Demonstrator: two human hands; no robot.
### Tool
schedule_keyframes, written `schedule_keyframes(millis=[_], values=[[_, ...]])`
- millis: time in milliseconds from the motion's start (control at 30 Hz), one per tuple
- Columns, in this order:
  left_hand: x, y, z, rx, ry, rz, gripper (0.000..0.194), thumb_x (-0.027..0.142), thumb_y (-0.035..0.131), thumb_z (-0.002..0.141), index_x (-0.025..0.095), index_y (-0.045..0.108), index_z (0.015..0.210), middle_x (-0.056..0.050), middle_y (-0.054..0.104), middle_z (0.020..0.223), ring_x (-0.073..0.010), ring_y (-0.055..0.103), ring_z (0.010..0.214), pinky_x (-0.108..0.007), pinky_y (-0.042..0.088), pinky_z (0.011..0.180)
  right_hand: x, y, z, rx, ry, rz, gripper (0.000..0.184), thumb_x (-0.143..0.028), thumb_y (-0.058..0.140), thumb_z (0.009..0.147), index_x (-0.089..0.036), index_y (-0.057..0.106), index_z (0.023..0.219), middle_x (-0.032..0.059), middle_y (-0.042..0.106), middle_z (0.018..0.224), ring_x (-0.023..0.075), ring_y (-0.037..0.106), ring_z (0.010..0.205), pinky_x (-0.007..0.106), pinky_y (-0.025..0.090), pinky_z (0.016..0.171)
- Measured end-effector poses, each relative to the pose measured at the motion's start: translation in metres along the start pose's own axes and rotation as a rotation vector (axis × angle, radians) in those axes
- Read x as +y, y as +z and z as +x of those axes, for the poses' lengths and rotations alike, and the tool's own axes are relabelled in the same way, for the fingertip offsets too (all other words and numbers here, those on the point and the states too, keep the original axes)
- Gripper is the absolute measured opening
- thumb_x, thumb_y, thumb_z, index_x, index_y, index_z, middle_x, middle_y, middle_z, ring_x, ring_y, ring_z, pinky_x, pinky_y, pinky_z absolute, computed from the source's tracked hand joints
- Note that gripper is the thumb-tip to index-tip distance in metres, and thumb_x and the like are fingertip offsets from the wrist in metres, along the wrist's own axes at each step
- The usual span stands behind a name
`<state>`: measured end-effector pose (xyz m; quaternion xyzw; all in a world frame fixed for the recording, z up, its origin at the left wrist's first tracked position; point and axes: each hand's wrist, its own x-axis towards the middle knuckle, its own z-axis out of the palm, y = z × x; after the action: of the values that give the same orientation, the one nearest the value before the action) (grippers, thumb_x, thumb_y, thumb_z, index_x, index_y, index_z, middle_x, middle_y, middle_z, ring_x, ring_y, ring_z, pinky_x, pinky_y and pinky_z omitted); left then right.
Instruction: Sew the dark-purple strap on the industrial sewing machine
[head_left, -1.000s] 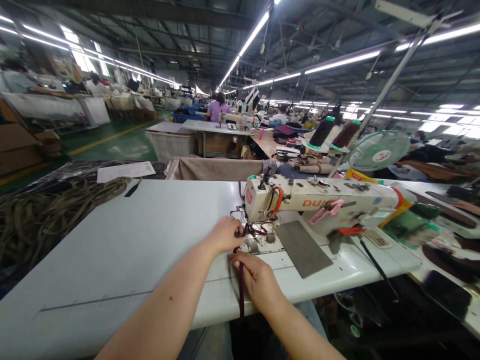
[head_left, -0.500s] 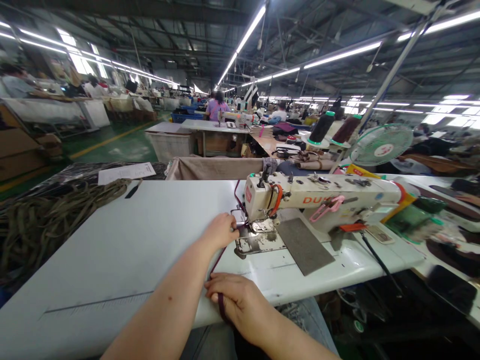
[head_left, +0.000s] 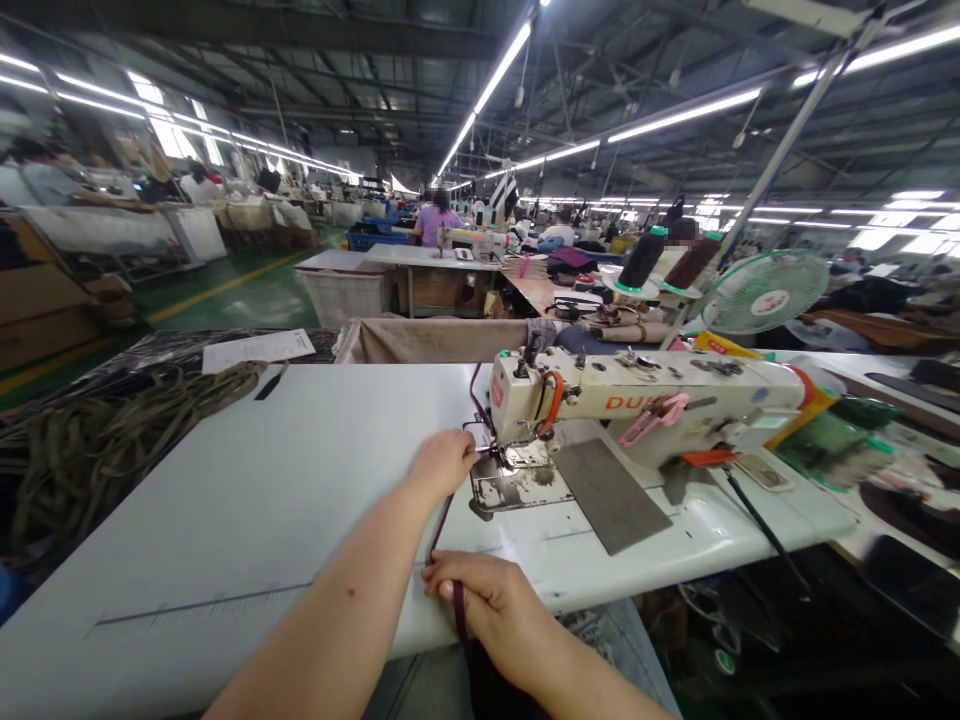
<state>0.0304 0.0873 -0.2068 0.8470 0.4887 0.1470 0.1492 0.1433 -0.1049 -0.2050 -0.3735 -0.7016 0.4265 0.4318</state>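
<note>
Purple strip (head_left: 459, 608) partly hidden by left grip (head_left: 444, 462)

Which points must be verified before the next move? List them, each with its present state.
1. Right hand has the strip between its fingers: ok.
2. Strip runs without slack between right hand and left hand: ok, looks straight.
3. Left fingers safely away from the needle: cannot tell; they are beside the machine, needle not clear.
4. Grey sheet apart from the strip: ok.
5. Both cones on their holders: ok.
6. Thread running unbroken from cones to needle: cannot tell, too fine to see.
</note>
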Motion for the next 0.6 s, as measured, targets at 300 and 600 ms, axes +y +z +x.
schedule_keyframes(millis=[300,600], values=[[-0.003,-0.001,0.005,0.008,-0.1,-0.024,0.014,0.023,0.057,0.102,0.022,0.069,0.094,-0.01,0.076,0.11,-0.03,0.071,0.107,-0.038,0.048,0.084,0.0,-0.002,-0.002,-0.038,-0.003,0.038,0.025,-0.027,0.057,0.111,-0.026,0.082,0.107,0.0038,0.082,0.115,0.0234,0.075,0.125,0.04,0.054,0.12],[-0.012,-0.006,0.001,0.044,-0.026,-0.001,0.013,0.019,0.055,0.105,0.02,0.067,0.1,-0.015,0.07,0.117,-0.0329,0.065,0.116,-0.04,0.049,0.097,-0.002,0.0,0.003,-0.029,-0.06,-0.071,0.035,-0.003,0.056,0.097,-0.025,0.082,0.106,0.0026,0.082,0.117,0.0194,0.074,0.125,0.034,0.055,0.118]])
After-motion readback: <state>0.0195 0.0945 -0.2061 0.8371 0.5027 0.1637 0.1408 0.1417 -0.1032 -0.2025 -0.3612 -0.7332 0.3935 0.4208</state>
